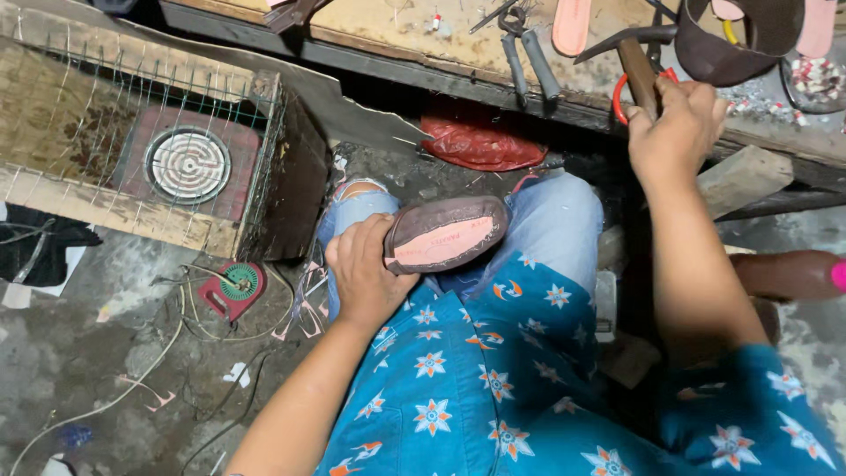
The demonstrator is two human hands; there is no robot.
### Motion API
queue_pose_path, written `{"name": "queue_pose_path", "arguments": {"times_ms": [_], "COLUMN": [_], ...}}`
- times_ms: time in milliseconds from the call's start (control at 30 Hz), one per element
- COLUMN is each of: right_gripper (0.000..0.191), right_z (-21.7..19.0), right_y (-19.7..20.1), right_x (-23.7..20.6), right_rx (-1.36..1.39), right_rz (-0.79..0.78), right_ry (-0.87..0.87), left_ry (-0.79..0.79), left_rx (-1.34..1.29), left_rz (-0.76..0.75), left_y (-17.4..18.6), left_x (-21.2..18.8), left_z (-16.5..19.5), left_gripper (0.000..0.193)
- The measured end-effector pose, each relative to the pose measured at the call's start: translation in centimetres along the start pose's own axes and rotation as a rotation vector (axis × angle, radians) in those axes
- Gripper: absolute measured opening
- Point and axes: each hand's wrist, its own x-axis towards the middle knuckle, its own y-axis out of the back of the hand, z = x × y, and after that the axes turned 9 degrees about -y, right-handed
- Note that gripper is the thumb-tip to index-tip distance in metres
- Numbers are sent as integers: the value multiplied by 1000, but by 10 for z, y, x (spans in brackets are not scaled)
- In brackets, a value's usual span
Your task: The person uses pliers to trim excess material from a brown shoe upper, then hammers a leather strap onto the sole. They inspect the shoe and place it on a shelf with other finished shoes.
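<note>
My left hand (366, 269) grips a brown shoe (445, 234) turned sole up, its pink insole board showing, resting on my lap between my jeans-clad knees. My right hand (674, 132) reaches forward to the workbench and is closed around the wooden handle of a hammer (636, 66), whose metal head points left over the bench top. I wear a blue shirt with star-shaped flowers.
The wooden workbench (414, 31) carries pliers (529, 57), pink insoles (573, 25), a dark shoe upper (736, 40) and small scraps. At left, a wire-caged wooden box holds an electric coil heater (188, 165). A red bag (480, 141), wires and a small red-green part (233, 286) lie on the floor.
</note>
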Motion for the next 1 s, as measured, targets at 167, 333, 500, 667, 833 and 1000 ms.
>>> {"name": "queue_pose_path", "arguments": {"times_ms": [167, 333, 500, 667, 833, 1000], "right_gripper": [25, 30, 33, 83, 92, 103], "right_z": [-42, -99, -124, -141, -159, -151], "right_y": [2, -15, -25, -13, 21, 37], "right_x": [-41, -107, -149, -152, -131, -114], "right_rx": [406, 913, 922, 1124, 1571, 1894], "right_rz": [-115, -779, -1218, -1310, -1378, -1499], "right_ry": [46, -199, -384, -198, -328, -343], "left_ry": [21, 44, 122, 480, 346, 263], "left_rx": [-30, -84, -139, -1080, -1460, -1744], "left_rz": [18, 9, 30, -30, -154, -62], "left_y": [-2, -3, 3, 13, 33, 49], "left_x": [0, 5, 12, 24, 40, 75], "left_z": [-7, -12, -11, 7, 27, 27], "left_gripper": [79, 83, 83, 94, 98, 90]}}
